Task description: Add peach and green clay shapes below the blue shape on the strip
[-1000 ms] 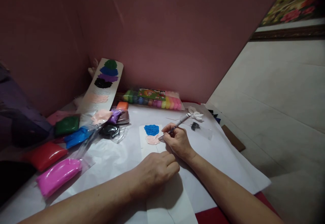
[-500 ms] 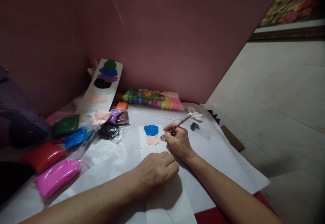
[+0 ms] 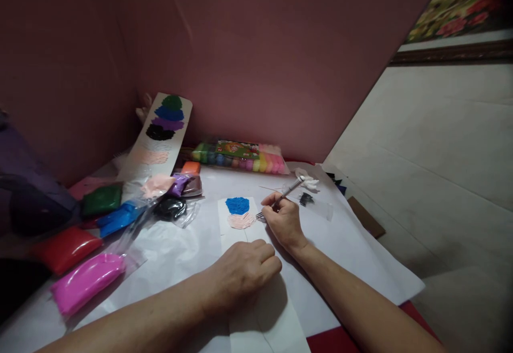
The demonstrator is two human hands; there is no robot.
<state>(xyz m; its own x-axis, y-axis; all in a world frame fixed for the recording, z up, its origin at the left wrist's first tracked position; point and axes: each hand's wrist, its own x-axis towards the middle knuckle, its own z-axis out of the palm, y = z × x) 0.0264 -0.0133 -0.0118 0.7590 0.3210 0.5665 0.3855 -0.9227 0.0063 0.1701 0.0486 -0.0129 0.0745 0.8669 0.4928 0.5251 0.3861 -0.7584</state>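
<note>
My right hand [image 3: 285,224] grips a small fork [image 3: 289,187] with a striped handle, prongs pointing left. The prongs are close to the right edge of a pale peach clay patch [image 3: 241,221]; whether they touch it I cannot tell. Directly above that lies a textured blue clay patch [image 3: 238,205]. Both patches are on a long white card strip [image 3: 276,325]. My left hand [image 3: 245,268] rests over the strip below the patches, its fingers curled and their tips hidden, so anything inside is out of sight.
Bagged clay lies on the left: pink [image 3: 88,282], red [image 3: 66,247], blue [image 3: 121,218], green [image 3: 101,200] and black [image 3: 171,209]. A card with coloured clay patches [image 3: 182,134] leans at the back beside a multicoloured clay pack [image 3: 240,156]. White clay pieces [image 3: 309,181] and black bits [image 3: 306,198] lie right.
The fork's prongs have shifted slightly right, away from the peach patch, as my right hand moved a little. My left hand stays in place. The view has shifted slightly.
</note>
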